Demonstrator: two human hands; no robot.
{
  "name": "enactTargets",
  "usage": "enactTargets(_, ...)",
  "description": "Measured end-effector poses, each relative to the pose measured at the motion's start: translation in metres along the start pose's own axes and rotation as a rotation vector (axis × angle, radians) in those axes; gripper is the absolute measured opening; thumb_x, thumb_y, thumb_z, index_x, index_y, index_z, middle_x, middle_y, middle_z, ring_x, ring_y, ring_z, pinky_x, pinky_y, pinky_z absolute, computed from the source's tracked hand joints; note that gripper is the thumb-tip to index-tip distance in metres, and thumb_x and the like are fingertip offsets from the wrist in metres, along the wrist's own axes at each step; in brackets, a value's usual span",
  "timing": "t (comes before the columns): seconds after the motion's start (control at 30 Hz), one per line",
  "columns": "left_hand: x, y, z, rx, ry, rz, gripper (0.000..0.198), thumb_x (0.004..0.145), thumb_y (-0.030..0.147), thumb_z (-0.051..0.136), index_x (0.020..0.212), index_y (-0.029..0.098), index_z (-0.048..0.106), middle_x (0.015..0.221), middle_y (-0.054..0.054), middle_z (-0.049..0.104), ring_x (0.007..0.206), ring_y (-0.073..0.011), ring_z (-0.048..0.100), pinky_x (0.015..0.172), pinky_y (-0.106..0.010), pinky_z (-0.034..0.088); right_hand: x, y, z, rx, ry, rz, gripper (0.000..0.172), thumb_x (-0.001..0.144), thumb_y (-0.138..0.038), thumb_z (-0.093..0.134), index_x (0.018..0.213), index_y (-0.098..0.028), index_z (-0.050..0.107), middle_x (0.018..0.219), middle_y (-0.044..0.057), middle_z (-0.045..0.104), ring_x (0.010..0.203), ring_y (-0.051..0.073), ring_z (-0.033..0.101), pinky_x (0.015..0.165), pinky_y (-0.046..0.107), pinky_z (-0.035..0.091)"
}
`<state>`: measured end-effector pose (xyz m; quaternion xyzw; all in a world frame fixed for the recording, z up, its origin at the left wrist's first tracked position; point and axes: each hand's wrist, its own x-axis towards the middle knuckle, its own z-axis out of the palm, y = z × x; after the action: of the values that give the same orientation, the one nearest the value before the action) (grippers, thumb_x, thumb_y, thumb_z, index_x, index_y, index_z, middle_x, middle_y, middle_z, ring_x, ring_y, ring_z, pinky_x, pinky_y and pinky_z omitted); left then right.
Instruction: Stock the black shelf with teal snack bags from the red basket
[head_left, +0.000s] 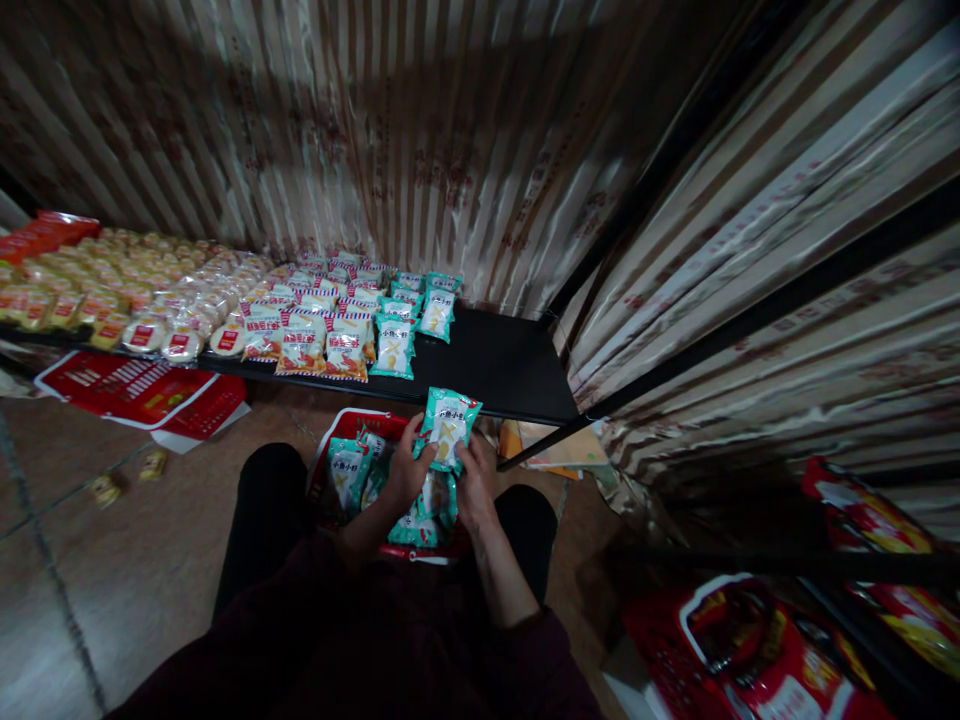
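Note:
Both hands hold one teal snack packet (448, 426) upright above a red basket (339, 421) that stands between my knees. My left hand (409, 470) grips its left edge. My right hand (475, 484) grips its lower right edge. More teal packets (346, 470) lie in the basket below the hands. Ahead, a low black shelf (504, 368) carries a short row of the same teal packets (395, 345) at the right end of its stock.
Left of the teal row the shelf holds red-and-white packets (304, 345) and rows of yellow and orange snacks (112, 290). A red basket (139, 388) lies under the shelf. Striped curtains hang behind and right. A red bag (750, 650) sits low right. Loose packets (105, 488) lie on the tiled floor.

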<state>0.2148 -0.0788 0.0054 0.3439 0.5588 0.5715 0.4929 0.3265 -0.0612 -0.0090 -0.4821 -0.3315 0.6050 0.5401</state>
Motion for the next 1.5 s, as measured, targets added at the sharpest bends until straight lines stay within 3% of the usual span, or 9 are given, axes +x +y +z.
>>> enactTargets(0.2, 0.001, 0.0, 0.003, 0.176, 0.07, 0.161, 0.041, 0.073, 0.017, 0.057, 0.113, 0.021, 0.061, 0.114, -0.007, 0.055, 0.111, -0.0217, 0.05, 0.104, -0.038, 0.034, -0.002, -0.007, 0.002, -0.086, 0.02, -0.096, 0.051, 0.071, -0.041, 0.064, 0.119, -0.023, 0.059, 0.115, 0.004, 0.064, 0.102, 0.022, 0.061, 0.082, 0.031, 0.05)
enactTargets(0.33, 0.002, -0.001, 0.003, 0.274, 0.108, 0.191, 0.028, 0.072, 0.016, 0.057, 0.096, 0.022, 0.069, 0.11, -0.007, 0.053, 0.111, -0.0225, 0.048, 0.106, -0.037, 0.033, -0.005, -0.008, 0.004, -0.136, 0.038, -0.126, 0.054, 0.07, -0.039, 0.065, 0.122, -0.024, 0.057, 0.12, 0.004, 0.062, 0.105, 0.021, 0.059, 0.088, 0.031, 0.047)
enactTargets(0.43, 0.002, 0.002, 0.004, 0.331, 0.102, 0.213, 0.027, 0.073, 0.016, 0.055, 0.095, 0.021, 0.07, 0.104, -0.008, 0.057, 0.106, -0.0233, 0.05, 0.103, -0.039, 0.035, -0.009, -0.01, 0.005, -0.238, 0.055, -0.167, 0.057, 0.072, -0.04, 0.065, 0.126, -0.024, 0.054, 0.122, 0.004, 0.06, 0.11, 0.022, 0.057, 0.094, 0.032, 0.044)
enactTargets(0.73, -0.007, 0.017, 0.009, -0.048, -0.11, 0.043, 0.034, 0.081, 0.038, 0.057, 0.107, 0.017, 0.062, 0.108, -0.007, 0.065, 0.1, -0.0204, 0.058, 0.094, -0.033, 0.041, -0.022, -0.018, 0.011, -0.485, -0.031, -0.352, 0.043, 0.085, -0.043, 0.049, 0.124, -0.025, 0.058, 0.131, 0.005, 0.056, 0.124, 0.021, 0.046, 0.108, 0.039, 0.031)
enactTargets(0.97, -0.004, 0.015, 0.006, -0.162, -0.12, -0.081, 0.043, 0.071, 0.039, 0.069, 0.107, 0.017, 0.058, 0.097, -0.006, 0.068, 0.089, -0.0186, 0.062, 0.086, -0.031, 0.046, -0.025, -0.016, 0.01, -0.611, -0.053, -0.477, 0.037, 0.088, -0.041, 0.045, 0.114, -0.024, 0.065, 0.124, 0.007, 0.06, 0.12, 0.023, 0.049, 0.106, 0.043, 0.033)
enactTargets(1.17, -0.004, 0.011, -0.005, -0.117, -0.113, -0.059, 0.036, 0.073, 0.037, 0.063, 0.101, 0.016, 0.062, 0.097, -0.008, 0.069, 0.097, -0.0249, 0.062, 0.09, -0.037, 0.046, -0.019, -0.007, 0.005, -0.561, 0.036, -0.49, 0.033, 0.084, -0.041, 0.051, 0.107, -0.022, 0.067, 0.122, 0.008, 0.061, 0.117, 0.023, 0.051, 0.103, 0.042, 0.035)
enactTargets(1.27, -0.004, 0.006, -0.02, -0.022, -0.153, 0.053, 0.029, 0.064, 0.027, 0.068, 0.092, 0.019, 0.068, 0.11, -0.011, 0.066, 0.116, -0.03, 0.052, 0.103, -0.041, 0.037, -0.013, 0.0, 0.0, -0.486, 0.12, -0.377, 0.04, 0.081, -0.043, 0.055, 0.113, -0.021, 0.063, 0.12, 0.008, 0.062, 0.114, 0.023, 0.053, 0.099, 0.038, 0.04)
enactTargets(1.37, -0.002, 0.002, -0.03, 0.091, -0.174, 0.151, 0.037, 0.051, 0.014, 0.07, 0.087, 0.021, 0.07, 0.12, -0.01, 0.062, 0.124, -0.0327, 0.045, 0.111, -0.044, 0.027, -0.009, 0.004, -0.003, -0.411, 0.106, -0.238, 0.047, 0.077, -0.045, 0.058, 0.117, -0.021, 0.06, 0.116, 0.007, 0.064, 0.107, 0.023, 0.057, 0.092, 0.035, 0.044)
enactTargets(1.5, 0.001, 0.006, -0.028, 0.157, -0.188, 0.167, 0.032, 0.054, 0.015, 0.068, 0.086, 0.02, 0.07, 0.118, -0.01, 0.063, 0.117, -0.0315, 0.051, 0.108, -0.044, 0.032, -0.008, 0.007, -0.003, -0.366, 0.091, -0.196, 0.048, 0.076, -0.046, 0.059, 0.116, -0.02, 0.059, 0.112, 0.007, 0.064, 0.102, 0.022, 0.059, 0.089, 0.035, 0.045)
